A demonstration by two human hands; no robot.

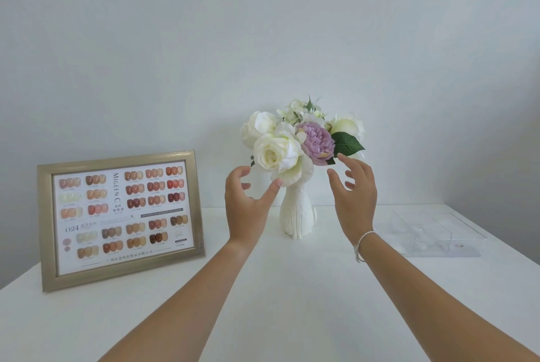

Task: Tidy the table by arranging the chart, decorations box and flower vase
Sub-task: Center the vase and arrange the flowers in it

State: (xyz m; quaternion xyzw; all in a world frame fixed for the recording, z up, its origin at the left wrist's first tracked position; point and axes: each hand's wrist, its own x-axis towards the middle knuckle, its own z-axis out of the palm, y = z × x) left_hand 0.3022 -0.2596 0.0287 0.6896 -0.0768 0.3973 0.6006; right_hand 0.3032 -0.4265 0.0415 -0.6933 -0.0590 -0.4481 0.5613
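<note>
A white flower vase (297, 215) stands upright at the back middle of the white table (277, 303), filled with white roses and one purple bloom (315, 141). My left hand (247, 209) is open just left of the vase, thumb touching a lower white petal. My right hand (355, 198) is open on the right side, fingertips near the green leaf. The gold-framed nail colour chart (119, 218) stands propped at the left. A clear plastic decorations box (432, 231) with compartments lies at the right.
A plain white wall (263, 40) rises directly behind the table. The table's right edge runs diagonally past the clear box. A thin white bracelet (363, 242) circles my right wrist.
</note>
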